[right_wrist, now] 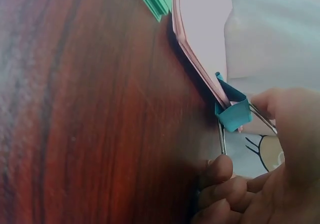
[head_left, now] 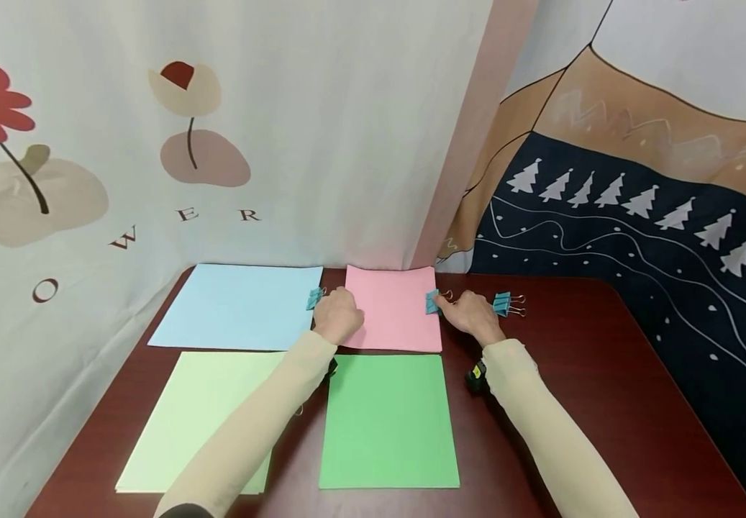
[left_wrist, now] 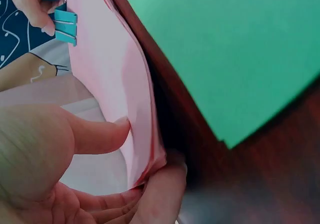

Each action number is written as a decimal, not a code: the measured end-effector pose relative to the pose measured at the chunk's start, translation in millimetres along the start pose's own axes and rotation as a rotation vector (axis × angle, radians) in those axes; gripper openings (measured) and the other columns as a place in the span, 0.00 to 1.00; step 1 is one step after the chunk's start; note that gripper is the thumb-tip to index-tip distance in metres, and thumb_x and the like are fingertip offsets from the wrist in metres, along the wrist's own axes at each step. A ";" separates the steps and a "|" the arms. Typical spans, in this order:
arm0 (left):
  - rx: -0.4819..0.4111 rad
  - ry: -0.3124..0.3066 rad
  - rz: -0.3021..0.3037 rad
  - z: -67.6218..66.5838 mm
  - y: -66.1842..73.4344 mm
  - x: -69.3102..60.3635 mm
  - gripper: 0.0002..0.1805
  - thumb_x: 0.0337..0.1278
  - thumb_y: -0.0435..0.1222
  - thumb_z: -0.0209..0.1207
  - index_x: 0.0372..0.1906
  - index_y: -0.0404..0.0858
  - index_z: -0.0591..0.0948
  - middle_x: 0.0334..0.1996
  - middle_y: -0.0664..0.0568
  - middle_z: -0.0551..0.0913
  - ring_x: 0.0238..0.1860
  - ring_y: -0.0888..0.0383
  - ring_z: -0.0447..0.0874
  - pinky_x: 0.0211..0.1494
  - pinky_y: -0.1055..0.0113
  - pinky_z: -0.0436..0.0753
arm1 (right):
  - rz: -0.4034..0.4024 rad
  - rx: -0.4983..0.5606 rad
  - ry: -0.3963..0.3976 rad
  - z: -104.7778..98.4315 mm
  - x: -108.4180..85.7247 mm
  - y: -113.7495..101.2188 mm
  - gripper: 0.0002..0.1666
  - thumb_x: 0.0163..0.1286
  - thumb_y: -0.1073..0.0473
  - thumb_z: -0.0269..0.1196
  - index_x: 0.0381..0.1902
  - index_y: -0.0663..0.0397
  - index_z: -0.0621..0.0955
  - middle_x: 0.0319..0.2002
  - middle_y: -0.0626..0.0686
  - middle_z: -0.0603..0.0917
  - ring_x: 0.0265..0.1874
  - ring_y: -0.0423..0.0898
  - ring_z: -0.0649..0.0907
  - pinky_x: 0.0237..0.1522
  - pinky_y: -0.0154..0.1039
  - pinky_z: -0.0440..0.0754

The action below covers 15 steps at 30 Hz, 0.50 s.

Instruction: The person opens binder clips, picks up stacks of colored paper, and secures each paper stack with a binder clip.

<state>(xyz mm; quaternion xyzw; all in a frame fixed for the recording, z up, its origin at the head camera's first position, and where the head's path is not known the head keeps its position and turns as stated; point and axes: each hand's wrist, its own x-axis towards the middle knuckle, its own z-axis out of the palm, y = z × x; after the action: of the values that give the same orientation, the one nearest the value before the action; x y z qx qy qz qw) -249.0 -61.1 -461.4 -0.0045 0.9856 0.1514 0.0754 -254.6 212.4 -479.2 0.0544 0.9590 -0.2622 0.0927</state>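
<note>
A stack of pink paper lies at the back middle of the table. My left hand holds its left side, with the thumb on top and fingers underneath in the left wrist view. At the stack's right edge is a teal binder clip. Its wire handles are pinched between the thumb and fingers of my right hand, and its mouth is around the paper edge. Beyond the right hand, another teal binder clip rests on the table.
Light blue paper lies at the back left, with a teal clip on its right edge. Pale green paper is at the front left, partly under my left sleeve. Green paper lies in front of the pink stack. Curtains hang behind the table.
</note>
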 end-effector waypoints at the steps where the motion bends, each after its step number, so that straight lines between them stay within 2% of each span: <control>1: 0.017 0.006 -0.001 -0.9 0.7 -0.2 0.13 0.67 0.42 0.58 0.33 0.36 0.77 0.25 0.47 0.78 0.24 0.53 0.74 0.22 0.62 0.73 | -0.004 -0.004 0.005 0.0 -0.3 -0.5 0.42 0.71 0.26 0.52 0.36 0.63 0.82 0.27 0.56 0.77 0.29 0.50 0.78 0.26 0.40 0.72; 5: 0.054 0.018 -0.009 -3.0 1.8 -2.2 0.18 0.68 0.43 0.59 0.23 0.40 0.76 0.19 0.50 0.76 0.22 0.54 0.73 0.21 0.63 0.72 | -0.030 -0.011 0.002 -1.2 -2.5 -1.0 0.48 0.71 0.27 0.54 0.57 0.72 0.74 0.40 0.62 0.81 0.36 0.53 0.80 0.33 0.43 0.77; 8: 0.069 0.018 -0.020 -3.9 1.1 -5.4 0.18 0.68 0.44 0.59 0.23 0.40 0.77 0.19 0.51 0.76 0.23 0.54 0.76 0.22 0.63 0.73 | -0.038 0.009 -0.031 -3.5 -5.0 0.4 0.48 0.71 0.27 0.54 0.61 0.69 0.71 0.49 0.64 0.81 0.42 0.55 0.81 0.40 0.47 0.80; 11: 0.077 0.030 -0.022 -5.3 -0.6 -9.8 0.18 0.69 0.48 0.59 0.33 0.36 0.80 0.22 0.48 0.78 0.26 0.51 0.81 0.26 0.61 0.79 | -0.049 0.042 -0.057 -7.9 -7.7 3.9 0.48 0.71 0.26 0.54 0.64 0.65 0.70 0.55 0.66 0.79 0.48 0.56 0.80 0.47 0.51 0.81; 13: 0.065 0.036 -0.017 -8.0 -1.5 -14.2 0.23 0.70 0.51 0.59 0.43 0.32 0.80 0.25 0.46 0.79 0.29 0.49 0.83 0.29 0.59 0.81 | -0.071 0.054 -0.052 -12.0 -9.6 7.1 0.47 0.71 0.26 0.54 0.64 0.63 0.70 0.58 0.65 0.79 0.50 0.57 0.79 0.51 0.53 0.80; 15: 0.014 0.040 -0.004 -11.7 -2.8 -19.9 0.29 0.70 0.53 0.59 0.52 0.29 0.78 0.26 0.45 0.80 0.30 0.48 0.84 0.30 0.58 0.81 | -0.100 0.058 -0.036 -17.3 -12.1 10.7 0.45 0.72 0.27 0.54 0.65 0.61 0.70 0.57 0.65 0.80 0.50 0.56 0.79 0.53 0.53 0.80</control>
<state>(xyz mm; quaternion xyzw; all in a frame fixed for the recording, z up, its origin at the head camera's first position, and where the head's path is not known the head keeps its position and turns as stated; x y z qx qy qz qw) -231.0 -67.6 -448.3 -0.0089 0.9879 0.1443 0.0557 -243.8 229.8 -467.4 0.0043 0.9507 -0.2950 0.0953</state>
